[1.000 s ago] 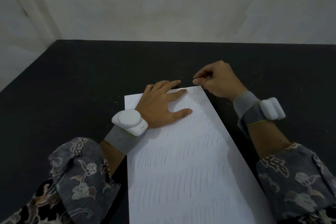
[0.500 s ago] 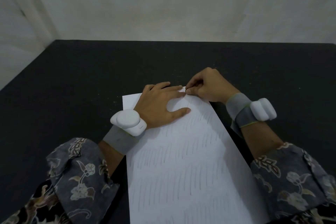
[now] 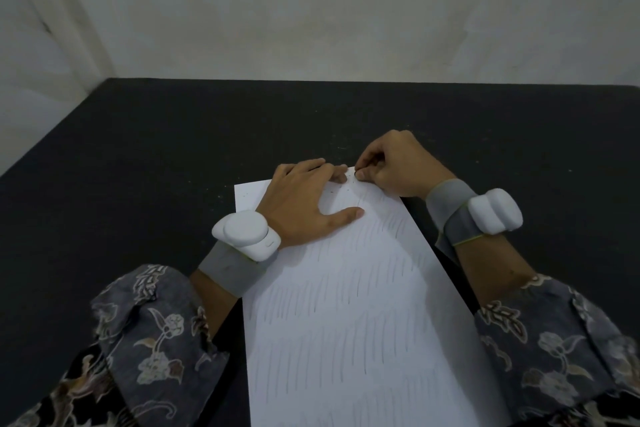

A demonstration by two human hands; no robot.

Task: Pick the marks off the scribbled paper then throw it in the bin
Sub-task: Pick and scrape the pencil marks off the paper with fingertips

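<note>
Now the right hand (image 3: 398, 166) has slid back onto the far corner of the scribbled paper (image 3: 346, 305), pinching a tiny mark, while the left hand (image 3: 304, 201) lies flat holding down this thin, floppy, easy-to-rip sheet on the black table (image 3: 138, 166), so I think gentle picking near that pressed edge works best.

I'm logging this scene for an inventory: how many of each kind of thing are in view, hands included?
Paper: 1
Hands: 2, left hand and right hand
White wrist devices: 2, left and right
Table: 1
Total: 6
</note>
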